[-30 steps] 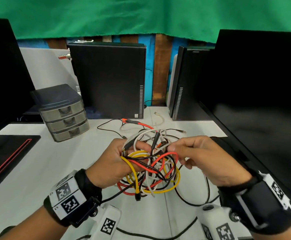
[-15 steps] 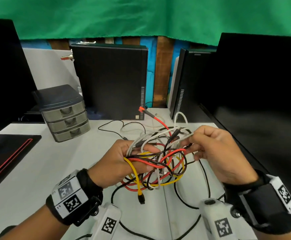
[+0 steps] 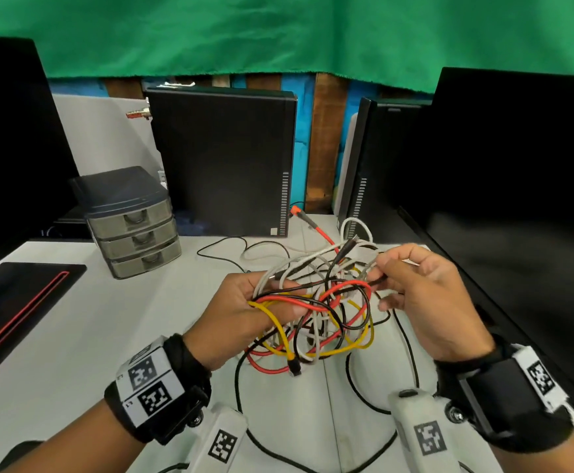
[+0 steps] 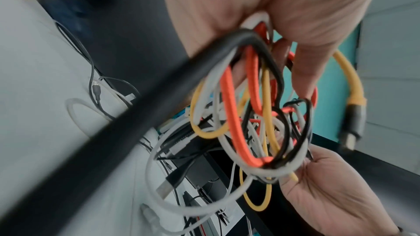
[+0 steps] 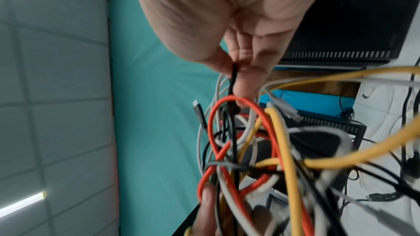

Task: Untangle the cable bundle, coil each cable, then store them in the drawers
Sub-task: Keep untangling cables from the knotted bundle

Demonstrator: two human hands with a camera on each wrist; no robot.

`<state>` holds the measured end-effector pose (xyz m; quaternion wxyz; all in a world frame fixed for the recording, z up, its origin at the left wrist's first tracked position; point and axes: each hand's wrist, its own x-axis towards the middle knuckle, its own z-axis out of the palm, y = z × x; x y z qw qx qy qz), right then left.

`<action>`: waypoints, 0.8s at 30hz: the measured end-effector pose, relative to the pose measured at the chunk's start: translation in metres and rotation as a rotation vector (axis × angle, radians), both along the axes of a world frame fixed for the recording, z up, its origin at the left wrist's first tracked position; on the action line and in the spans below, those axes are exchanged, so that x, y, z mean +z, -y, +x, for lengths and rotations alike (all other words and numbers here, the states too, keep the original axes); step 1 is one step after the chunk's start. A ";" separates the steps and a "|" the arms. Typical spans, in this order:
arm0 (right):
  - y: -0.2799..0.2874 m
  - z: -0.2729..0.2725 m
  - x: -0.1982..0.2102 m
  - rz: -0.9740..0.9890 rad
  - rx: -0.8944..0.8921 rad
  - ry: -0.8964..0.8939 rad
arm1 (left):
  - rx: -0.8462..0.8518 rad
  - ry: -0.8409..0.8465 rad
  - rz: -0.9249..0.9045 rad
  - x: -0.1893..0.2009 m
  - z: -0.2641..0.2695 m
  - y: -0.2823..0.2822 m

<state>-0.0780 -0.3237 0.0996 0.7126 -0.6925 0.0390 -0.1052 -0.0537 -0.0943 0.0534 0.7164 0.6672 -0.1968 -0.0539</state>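
A tangled cable bundle (image 3: 316, 315) of red, yellow, white and black cables hangs above the white table (image 3: 73, 329). My left hand (image 3: 244, 308) grips its left side, fingers curled through several loops (image 4: 261, 82). My right hand (image 3: 411, 288) pinches a thin black cable (image 5: 233, 78) at the bundle's right edge between thumb and fingers. A red cable end (image 3: 295, 211) sticks up toward the back. Black strands trail down onto the table. The grey three-drawer unit (image 3: 135, 227) stands at the back left, its drawers closed.
Two black computer cases (image 3: 224, 158) stand behind the bundle and a large dark monitor (image 3: 517, 186) fills the right side. A black pad with a red line (image 3: 19, 308) lies at the left. Loose white and black cables (image 3: 261, 250) lie on the table behind the bundle.
Both hands have lifted the bundle and moved apart, the right hand going up and to the right with its black cable. The red cable end has risen off the table.
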 end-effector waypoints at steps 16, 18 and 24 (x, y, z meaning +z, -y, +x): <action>0.053 0.005 0.015 -0.194 0.064 -0.022 | 0.412 -0.207 -0.046 -0.004 0.018 -0.009; 0.055 0.006 0.017 -0.057 -0.102 0.081 | 0.376 -0.237 -0.013 -0.003 0.020 -0.008; 0.053 -0.008 0.031 -0.152 0.156 0.053 | 0.387 -0.188 0.029 -0.004 0.023 -0.016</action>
